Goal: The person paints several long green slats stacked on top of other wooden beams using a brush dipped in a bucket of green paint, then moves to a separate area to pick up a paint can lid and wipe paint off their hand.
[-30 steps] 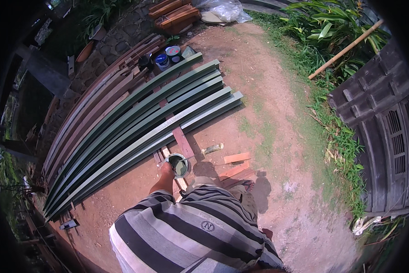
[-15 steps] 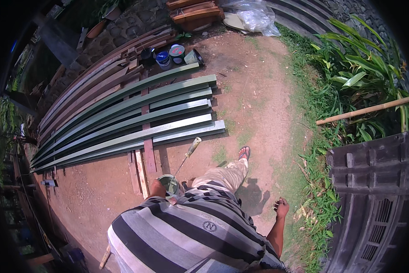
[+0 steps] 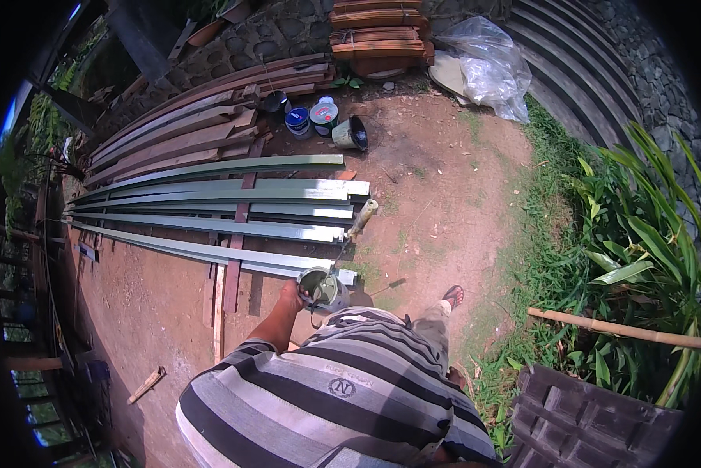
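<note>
My left hand (image 3: 291, 296) grips the rim side of a small paint bucket (image 3: 336, 295) just in front of my body. Greenish-grey paint shows inside it. Out of the bucket leans a tool with a worn, pale handle (image 3: 364, 217) and a thin metal rod, like a paint roller's; its lower end is hidden inside. My right hand (image 3: 456, 377) hangs low beside my right hip, mostly covered by the striped shirt, so its fingers cannot be made out. Several long green-painted metal beams (image 3: 280, 226) lie beyond the bucket on wooden crosspieces (image 3: 240, 234).
Paint cans (image 3: 324, 117) and a tipped black bucket (image 3: 352, 134) stand past the beams, near timber planks (image 3: 179, 140). Stacked roof tiles (image 3: 378, 31) and clear plastic sheeting (image 3: 495, 74) lie farther off. Plants (image 3: 631, 265), a bamboo pole (image 3: 616, 327) and dark panels (image 3: 592, 421) line the right.
My view has turned and moved forward along the dirt path. The bucket now shows more fully with the left hand on it. My right hand has swung back, mostly out of sight.
</note>
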Demonstrator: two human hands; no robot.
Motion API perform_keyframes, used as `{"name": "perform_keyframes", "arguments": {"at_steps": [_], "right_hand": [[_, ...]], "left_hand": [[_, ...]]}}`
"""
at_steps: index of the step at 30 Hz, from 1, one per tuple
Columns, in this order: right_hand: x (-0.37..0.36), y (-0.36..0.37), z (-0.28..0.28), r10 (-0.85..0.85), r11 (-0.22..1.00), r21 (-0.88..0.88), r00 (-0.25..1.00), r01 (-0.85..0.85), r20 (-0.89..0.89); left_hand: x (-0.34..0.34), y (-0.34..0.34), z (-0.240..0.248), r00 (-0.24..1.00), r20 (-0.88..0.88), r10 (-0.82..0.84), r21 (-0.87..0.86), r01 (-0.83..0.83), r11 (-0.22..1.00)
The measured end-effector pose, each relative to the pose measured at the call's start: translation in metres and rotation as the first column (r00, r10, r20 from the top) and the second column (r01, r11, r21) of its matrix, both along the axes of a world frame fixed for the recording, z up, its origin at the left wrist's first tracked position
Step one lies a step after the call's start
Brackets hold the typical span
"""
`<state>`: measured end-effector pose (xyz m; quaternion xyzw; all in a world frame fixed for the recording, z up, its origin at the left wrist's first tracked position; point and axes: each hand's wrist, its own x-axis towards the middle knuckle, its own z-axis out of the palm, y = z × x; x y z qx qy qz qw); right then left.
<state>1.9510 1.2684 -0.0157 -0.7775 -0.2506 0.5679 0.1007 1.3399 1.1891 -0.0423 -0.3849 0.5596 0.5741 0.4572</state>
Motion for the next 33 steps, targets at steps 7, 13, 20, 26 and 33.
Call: {"name": "perform_keyframes", "arguments": {"at_steps": [7,13,20,26,33], "right_hand": [[0.011,0.288,-0.025,0.107,0.990,0.099,0.993,-0.103,-0.039],[0.055,0.529,-0.088,0.491,0.863,0.072,0.865,-0.499,0.104],[-0.099,0.829,0.002,0.493,0.847,0.220,0.870,-0.483,0.012],[-0.223,0.987,0.002,0.631,0.755,0.158,0.771,-0.636,0.085],[-0.263,1.108,-0.085,0.862,0.469,0.208,0.496,-0.858,0.102]], "left_hand": [[0.034,0.230,0.007,0.999,-0.033,0.027,-0.007,-0.027,1.000],[0.031,0.441,0.000,0.966,-0.129,0.225,-0.013,-0.228,0.974],[-0.028,0.618,-0.001,0.860,-0.195,0.472,0.005,-0.480,0.877],[-0.100,0.769,-0.055,0.796,-0.232,0.559,-0.080,-0.589,0.804],[-0.223,0.916,-0.104,0.792,-0.130,0.596,-0.125,-0.609,0.783]]}}
